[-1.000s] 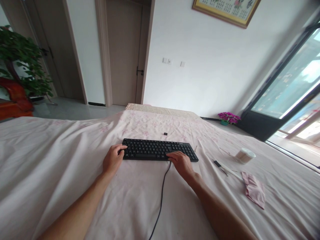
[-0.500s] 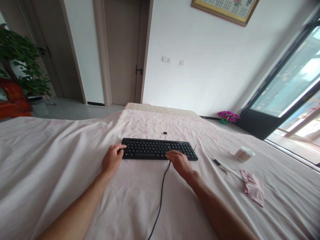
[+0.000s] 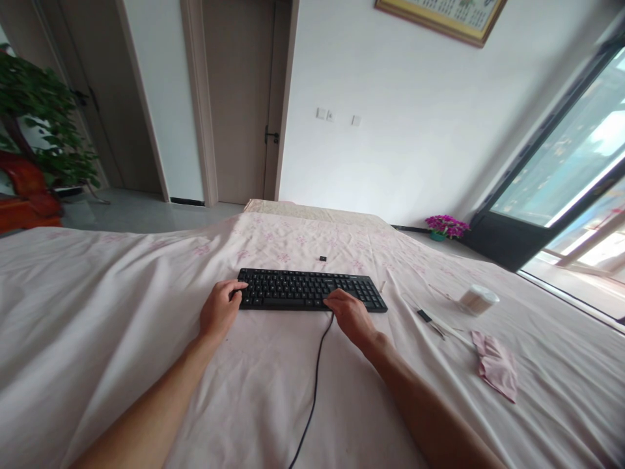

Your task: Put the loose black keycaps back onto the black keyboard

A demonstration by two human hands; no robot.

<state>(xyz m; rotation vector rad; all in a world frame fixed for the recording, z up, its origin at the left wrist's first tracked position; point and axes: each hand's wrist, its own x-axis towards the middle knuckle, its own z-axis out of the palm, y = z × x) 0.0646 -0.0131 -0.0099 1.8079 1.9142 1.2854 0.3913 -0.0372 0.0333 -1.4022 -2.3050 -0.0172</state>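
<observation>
Hands [image 3: 217,310] apart on black keyboard [image 3: 286,293], grip unclear, small black piece [image 3: 323,258] beyond, tub [image 3: 480,300] and pink cloth [image 3: 496,366] rightward

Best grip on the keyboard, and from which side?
Likely its two short ends, one hand from each side: the keyboard lies flat, long and thin. The left hand is at the left end; the right hand is at the near edge, by the cable.
</observation>
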